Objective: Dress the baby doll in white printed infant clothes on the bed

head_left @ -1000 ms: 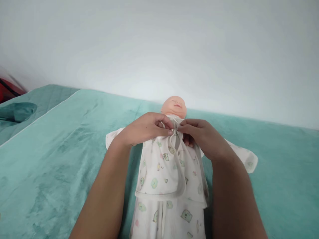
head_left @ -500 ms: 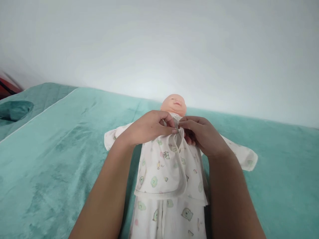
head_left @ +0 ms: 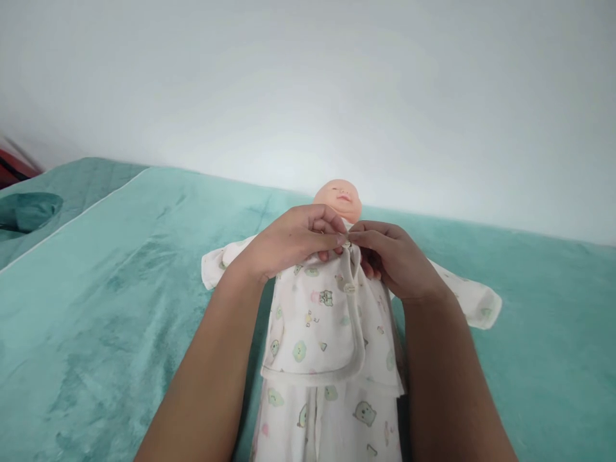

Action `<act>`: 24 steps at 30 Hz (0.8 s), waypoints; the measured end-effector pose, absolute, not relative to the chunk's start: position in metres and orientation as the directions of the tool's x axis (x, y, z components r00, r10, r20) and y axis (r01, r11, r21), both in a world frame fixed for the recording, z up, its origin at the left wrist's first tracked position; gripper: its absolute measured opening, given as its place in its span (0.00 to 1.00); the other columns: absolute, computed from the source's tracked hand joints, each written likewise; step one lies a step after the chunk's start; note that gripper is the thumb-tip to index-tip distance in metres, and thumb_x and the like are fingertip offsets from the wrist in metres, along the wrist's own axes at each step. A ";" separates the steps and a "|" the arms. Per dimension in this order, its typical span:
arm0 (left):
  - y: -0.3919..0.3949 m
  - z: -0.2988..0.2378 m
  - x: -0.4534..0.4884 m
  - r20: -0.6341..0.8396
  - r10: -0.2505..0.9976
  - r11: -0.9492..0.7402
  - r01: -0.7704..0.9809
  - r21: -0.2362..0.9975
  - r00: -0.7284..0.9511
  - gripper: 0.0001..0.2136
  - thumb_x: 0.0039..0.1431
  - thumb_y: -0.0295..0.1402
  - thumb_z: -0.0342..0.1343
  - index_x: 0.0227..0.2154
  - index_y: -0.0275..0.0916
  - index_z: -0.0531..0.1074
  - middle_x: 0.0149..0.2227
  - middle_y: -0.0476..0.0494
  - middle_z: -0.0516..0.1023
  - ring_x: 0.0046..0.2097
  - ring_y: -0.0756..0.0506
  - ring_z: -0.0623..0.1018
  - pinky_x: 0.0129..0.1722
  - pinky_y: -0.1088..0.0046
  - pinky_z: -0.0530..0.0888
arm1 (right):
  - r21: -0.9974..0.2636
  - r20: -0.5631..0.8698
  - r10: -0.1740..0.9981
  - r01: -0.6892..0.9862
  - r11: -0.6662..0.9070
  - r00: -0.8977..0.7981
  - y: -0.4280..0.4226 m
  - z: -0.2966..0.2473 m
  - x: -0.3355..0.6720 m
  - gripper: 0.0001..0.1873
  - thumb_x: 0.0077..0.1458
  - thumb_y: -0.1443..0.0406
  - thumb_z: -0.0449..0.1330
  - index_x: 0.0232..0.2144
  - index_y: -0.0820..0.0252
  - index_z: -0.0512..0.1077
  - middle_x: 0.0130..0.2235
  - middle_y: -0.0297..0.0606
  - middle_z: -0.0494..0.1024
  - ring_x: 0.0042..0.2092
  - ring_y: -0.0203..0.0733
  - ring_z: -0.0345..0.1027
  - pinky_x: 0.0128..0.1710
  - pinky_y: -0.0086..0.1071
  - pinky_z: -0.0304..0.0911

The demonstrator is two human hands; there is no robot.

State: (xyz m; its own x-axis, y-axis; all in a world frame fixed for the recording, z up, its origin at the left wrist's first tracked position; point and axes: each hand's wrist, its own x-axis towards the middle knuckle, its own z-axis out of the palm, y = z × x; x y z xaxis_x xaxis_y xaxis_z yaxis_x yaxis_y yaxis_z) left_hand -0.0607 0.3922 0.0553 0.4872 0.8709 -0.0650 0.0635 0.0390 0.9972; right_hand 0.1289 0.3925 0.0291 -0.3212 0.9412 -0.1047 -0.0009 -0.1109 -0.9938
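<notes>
A baby doll [head_left: 338, 197] lies on its back, its head toward the wall. It wears a white baby shirt [head_left: 308, 333] printed with small green and pink animals, and matching pants [head_left: 337, 417]. At the neck, the thumb and fingers of my left hand [head_left: 308, 234] pinch the shirt's front edge. My right hand [head_left: 385, 253] pinches the other side of the opening, its fingertips touching or almost touching the left ones. What lies between the fingertips is mostly hidden. Below them the front edges overlap, and a pale button [head_left: 350, 289] shows there.
A teal plush cover [head_left: 120, 308] spreads under the doll. The shirt's sleeves [head_left: 476, 301] stretch out to both sides. A pale wall [head_left: 308, 90] stands behind. At the far left are a teal fold with a dark hollow [head_left: 29, 212] and a red object [head_left: 14, 170].
My left hand has shifted slightly up and right, bringing its thumb closer to my right fingertips. The shirt's front edges are drawn nearer together at the neck.
</notes>
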 end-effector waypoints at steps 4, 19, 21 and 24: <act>0.392 0.056 -0.060 -0.069 0.875 0.042 0.066 0.997 0.480 0.05 0.55 0.30 0.60 0.34 0.39 0.71 0.26 0.52 0.70 0.26 0.55 0.69 0.23 0.79 0.63 | -0.993 -0.108 0.939 0.000 -0.114 -0.326 0.393 0.029 0.130 0.18 0.53 0.57 0.63 0.18 0.60 0.68 0.17 0.30 0.65 0.18 0.30 0.57 0.16 0.26 0.49; 0.394 0.053 -0.060 -0.053 0.870 0.026 0.062 0.998 0.491 0.06 0.54 0.30 0.60 0.35 0.38 0.70 0.27 0.51 0.71 0.27 0.54 0.70 0.24 0.79 0.64 | -0.995 -0.076 0.895 -0.031 -0.099 -0.439 0.392 0.028 0.137 0.09 0.53 0.60 0.64 0.32 0.60 0.72 0.23 0.29 0.71 0.20 0.29 0.61 0.17 0.24 0.52; 0.395 0.052 -0.061 -0.051 0.869 0.024 0.061 0.998 0.493 0.06 0.54 0.30 0.60 0.34 0.38 0.70 0.26 0.52 0.70 0.27 0.54 0.70 0.24 0.79 0.63 | -0.997 -0.067 0.887 -0.014 -0.082 -0.456 0.391 0.029 0.138 0.09 0.52 0.62 0.65 0.34 0.60 0.71 0.26 0.30 0.72 0.21 0.29 0.62 0.18 0.24 0.53; 0.394 0.052 -0.061 -0.056 0.873 0.024 0.073 0.997 0.484 0.05 0.54 0.30 0.59 0.34 0.38 0.70 0.25 0.52 0.70 0.27 0.54 0.70 0.23 0.78 0.63 | -0.998 -0.066 0.883 0.023 -0.063 -0.464 0.390 0.031 0.138 0.10 0.51 0.63 0.66 0.34 0.59 0.70 0.25 0.28 0.69 0.22 0.29 0.62 0.18 0.24 0.52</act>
State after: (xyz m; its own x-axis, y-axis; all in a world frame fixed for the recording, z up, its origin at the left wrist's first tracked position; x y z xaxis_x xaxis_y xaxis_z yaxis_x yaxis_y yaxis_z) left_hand -0.0613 0.3945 0.0517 0.4842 0.8731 -0.0560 0.0727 0.0237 0.9971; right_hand 0.1381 0.3902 0.0308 -0.4640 0.8833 -0.0663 0.0233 -0.0626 -0.9978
